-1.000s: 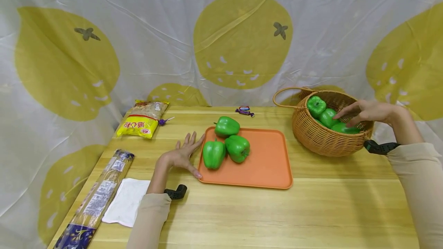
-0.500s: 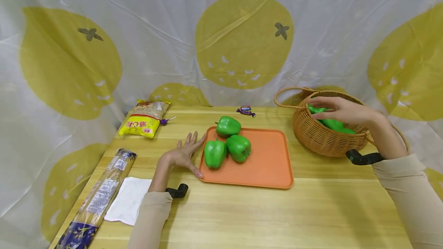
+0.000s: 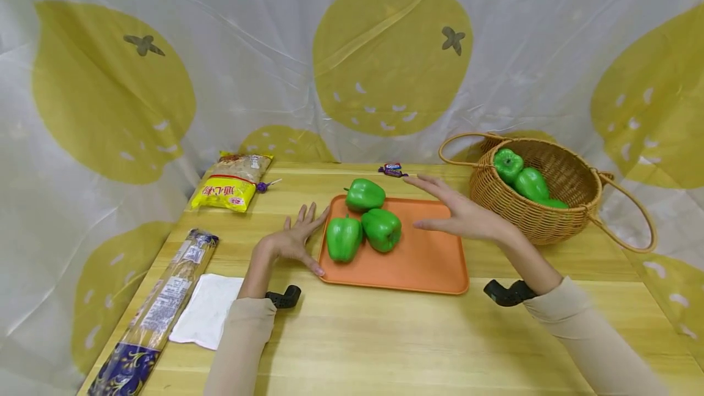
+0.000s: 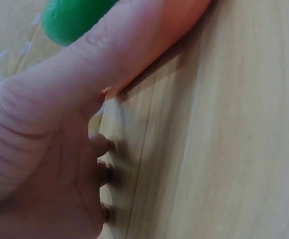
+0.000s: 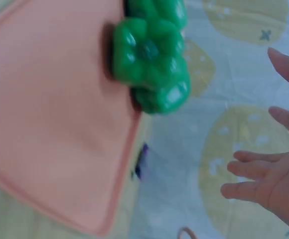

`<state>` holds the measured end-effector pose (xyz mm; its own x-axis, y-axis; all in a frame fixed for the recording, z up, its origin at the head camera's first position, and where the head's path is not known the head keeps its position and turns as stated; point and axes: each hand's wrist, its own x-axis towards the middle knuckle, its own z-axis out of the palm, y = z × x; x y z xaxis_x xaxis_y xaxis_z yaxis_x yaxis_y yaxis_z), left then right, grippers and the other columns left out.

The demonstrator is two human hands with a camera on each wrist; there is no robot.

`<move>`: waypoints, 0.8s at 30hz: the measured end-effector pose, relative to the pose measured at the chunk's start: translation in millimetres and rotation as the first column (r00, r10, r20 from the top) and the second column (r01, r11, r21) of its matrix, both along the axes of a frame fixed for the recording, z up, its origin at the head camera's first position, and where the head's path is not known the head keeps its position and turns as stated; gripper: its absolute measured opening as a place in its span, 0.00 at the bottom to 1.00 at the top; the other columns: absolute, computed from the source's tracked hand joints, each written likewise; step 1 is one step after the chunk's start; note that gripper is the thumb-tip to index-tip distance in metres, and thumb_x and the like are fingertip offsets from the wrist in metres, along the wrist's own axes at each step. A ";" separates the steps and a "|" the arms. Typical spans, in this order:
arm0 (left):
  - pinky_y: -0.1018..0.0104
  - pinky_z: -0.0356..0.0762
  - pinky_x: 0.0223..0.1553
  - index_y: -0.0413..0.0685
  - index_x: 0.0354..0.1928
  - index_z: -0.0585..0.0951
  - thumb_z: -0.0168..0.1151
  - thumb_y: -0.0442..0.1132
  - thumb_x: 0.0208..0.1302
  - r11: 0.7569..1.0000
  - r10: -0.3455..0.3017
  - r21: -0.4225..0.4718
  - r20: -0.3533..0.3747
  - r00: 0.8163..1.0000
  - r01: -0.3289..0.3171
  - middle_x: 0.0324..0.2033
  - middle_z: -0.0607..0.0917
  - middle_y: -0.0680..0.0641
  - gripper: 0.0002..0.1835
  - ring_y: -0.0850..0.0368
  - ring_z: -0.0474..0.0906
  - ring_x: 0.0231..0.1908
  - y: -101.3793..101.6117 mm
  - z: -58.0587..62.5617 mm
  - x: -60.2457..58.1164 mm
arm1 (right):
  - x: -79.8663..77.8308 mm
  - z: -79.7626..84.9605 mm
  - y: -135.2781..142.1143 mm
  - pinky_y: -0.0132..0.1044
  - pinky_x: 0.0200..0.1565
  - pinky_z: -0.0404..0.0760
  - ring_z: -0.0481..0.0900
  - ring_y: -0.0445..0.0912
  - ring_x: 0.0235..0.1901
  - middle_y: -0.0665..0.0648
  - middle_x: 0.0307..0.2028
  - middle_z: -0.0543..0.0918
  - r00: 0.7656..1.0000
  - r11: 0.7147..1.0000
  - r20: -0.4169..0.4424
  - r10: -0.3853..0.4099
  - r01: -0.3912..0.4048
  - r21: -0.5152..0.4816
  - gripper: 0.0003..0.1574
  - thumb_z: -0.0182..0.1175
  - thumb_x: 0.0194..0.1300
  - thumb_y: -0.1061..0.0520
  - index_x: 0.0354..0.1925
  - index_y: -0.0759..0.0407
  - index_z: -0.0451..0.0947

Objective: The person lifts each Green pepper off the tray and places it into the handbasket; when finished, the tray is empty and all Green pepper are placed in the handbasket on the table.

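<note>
Three green bell peppers sit on the left part of an orange tray [image 3: 423,261]: a back pepper [image 3: 365,194], a front-left pepper [image 3: 344,239] and a right pepper [image 3: 382,230]. My left hand [image 3: 291,242] lies with spread fingers against the tray's left edge, fingertips down on the tabletop in the left wrist view. Over the tray's right half hovers my right hand [image 3: 462,216], fingers apart and nothing in it. A wicker basket [image 3: 528,222] at the back right holds more peppers, among them one green pepper [image 3: 531,184].
A yellow food bag [image 3: 225,191] and a lollipop [image 3: 263,187] lie at the back left. Wrapped candies [image 3: 393,170] lie behind the tray. Along the left edge are a long noodle pack [image 3: 165,304] and a white cloth [image 3: 208,310]. A curtain hangs behind.
My right hand has come out of the basket and moved left over the tray, carrying nothing. My left hand stays at the tray's edge, and the three peppers there have not moved.
</note>
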<state>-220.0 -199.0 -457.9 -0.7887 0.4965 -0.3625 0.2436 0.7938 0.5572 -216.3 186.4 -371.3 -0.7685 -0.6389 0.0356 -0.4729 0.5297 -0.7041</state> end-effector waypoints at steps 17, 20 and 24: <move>0.30 0.19 0.68 0.60 0.76 0.33 0.80 0.61 0.30 1.000 -0.008 0.000 -0.019 1.000 0.008 0.74 0.25 0.35 0.78 0.36 0.16 0.73 -0.9 -2.3 -2.8 | 5.4 -61.2 -69.9 0.58 0.57 0.73 0.64 0.60 0.68 0.64 0.69 0.65 0.996 0.982 0.024 -0.086 0.089 -0.165 0.31 0.69 0.57 0.47 0.59 0.46 0.78; 0.30 0.19 0.68 0.60 0.76 0.33 0.80 0.61 0.30 1.000 -0.009 0.002 -0.022 1.000 0.009 0.74 0.25 0.36 0.78 0.36 0.16 0.73 -1.2 -2.1 -3.4 | 5.5 -63.2 -75.4 0.59 0.59 0.72 0.66 0.61 0.67 0.65 0.68 0.67 0.992 0.980 0.006 -0.129 0.129 -0.149 0.28 0.70 0.56 0.50 0.56 0.46 0.81; 0.31 0.18 0.68 0.60 0.76 0.33 0.80 0.61 0.30 1.000 -0.008 -0.002 -0.019 1.000 0.008 0.74 0.25 0.36 0.78 0.37 0.16 0.73 -1.2 -0.9 -2.1 | 4.5 -66.4 -79.6 0.57 0.60 0.73 0.67 0.62 0.66 0.65 0.66 0.69 0.988 0.981 -0.007 -0.155 0.153 -0.122 0.23 0.71 0.55 0.52 0.52 0.47 0.83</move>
<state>-222.1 -200.2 -458.8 -0.7912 0.5023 -0.3488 0.2604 0.7928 0.5510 -211.8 106.9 -437.8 -0.8561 -0.5030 0.1188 -0.4044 0.5087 -0.7601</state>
